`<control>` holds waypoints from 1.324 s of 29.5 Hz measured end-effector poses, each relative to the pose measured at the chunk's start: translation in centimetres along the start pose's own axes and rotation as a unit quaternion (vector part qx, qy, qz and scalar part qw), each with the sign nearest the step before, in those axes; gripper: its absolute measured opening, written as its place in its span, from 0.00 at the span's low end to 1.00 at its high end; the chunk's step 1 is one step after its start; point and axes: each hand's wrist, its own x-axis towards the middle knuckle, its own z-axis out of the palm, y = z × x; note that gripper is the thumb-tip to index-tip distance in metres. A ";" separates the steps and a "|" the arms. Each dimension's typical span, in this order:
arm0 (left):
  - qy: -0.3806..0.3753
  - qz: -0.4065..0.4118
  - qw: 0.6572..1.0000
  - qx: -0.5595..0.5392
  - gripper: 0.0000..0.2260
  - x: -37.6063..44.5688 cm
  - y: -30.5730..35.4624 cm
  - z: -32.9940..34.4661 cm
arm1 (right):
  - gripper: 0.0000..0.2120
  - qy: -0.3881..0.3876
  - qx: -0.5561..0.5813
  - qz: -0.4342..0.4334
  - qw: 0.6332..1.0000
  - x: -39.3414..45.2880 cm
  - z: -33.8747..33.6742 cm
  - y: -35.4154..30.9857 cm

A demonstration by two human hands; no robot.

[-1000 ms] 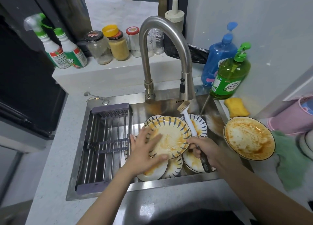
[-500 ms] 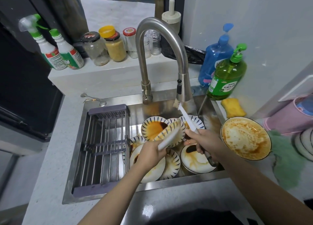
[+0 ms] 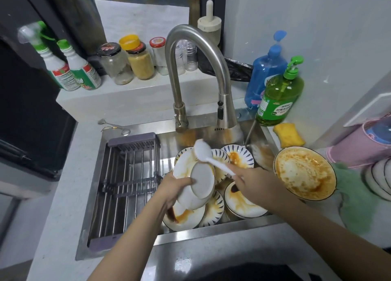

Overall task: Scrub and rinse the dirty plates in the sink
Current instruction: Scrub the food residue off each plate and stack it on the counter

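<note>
In front of the faucet (image 3: 196, 73), over the sink (image 3: 211, 232), the left hand (image 3: 175, 187) grips a plate (image 3: 200, 181) tilted on edge, underside toward the viewer. To its right, the right hand (image 3: 256, 181) holds a white brush (image 3: 206, 154), its head above the plate's rim. Stained plates (image 3: 243, 202) lie beneath. Scrubbing looks underway; next, the bristles likely need pressing to the soiled face.

- I count two hands: my left hand (image 3: 176, 188) and right hand (image 3: 252, 180).
- One held plate (image 3: 200, 183); at least five dirty plates (image 3: 243, 200) lie in the sink (image 3: 211, 231).
- One dish brush (image 3: 208, 155).
- One dirty bowl (image 3: 304, 173).
- Two spray bottles (image 3: 69, 69).
- Two pump bottles (image 3: 279, 94).
- One sponge (image 3: 288, 133).
- One faucet (image 3: 198, 69).
</note>
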 end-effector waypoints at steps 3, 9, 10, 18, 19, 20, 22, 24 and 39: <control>0.014 0.003 1.000 0.021 0.31 0.1 0.5 -0.4 | 0.22 -0.004 0.000 -0.061 0.998 -0.9 -0.6 -1.6; 0.004 0.013 0.998 0.054 0.26 -0.5 1.2 -0.5 | 0.21 -0.001 -0.004 -0.028 1.000 0.2 -1.5 -0.7; 0.006 0.015 0.998 0.060 0.24 -0.4 1.3 -0.5 | 0.22 0.001 -0.002 -0.057 0.998 -0.5 -1.6 -1.6; 0.010 0.033 0.994 0.101 0.20 -0.1 1.3 -0.9 | 0.21 -0.013 -0.036 -0.048 0.998 0.4 -2.7 -1.7; 0.009 0.037 0.993 0.112 0.18 -0.1 1.4 -1.0 | 0.21 -0.018 -0.031 -0.068 0.997 -0.1 -2.8 -2.2; 0.009 0.040 0.992 0.122 0.17 -0.1 1.4 -1.1 | 0.21 -0.021 -0.035 -0.073 0.996 0.0 -2.9 -2.2; 0.004 0.043 0.990 0.137 0.18 -0.2 1.4 -1.2 | 0.20 -0.026 -0.040 -0.031 0.998 1.5 -3.0 -0.9; 0.000 0.051 0.988 0.148 0.17 -0.7 1.6 -1.2 | 0.21 -0.034 -0.041 0.004 0.999 2.2 -3.0 -0.3; -0.002 0.040 0.999 0.015 0.29 -1.0 1.8 -1.8 | 0.21 -0.054 0.125 0.012 0.991 1.3 -1.1 0.5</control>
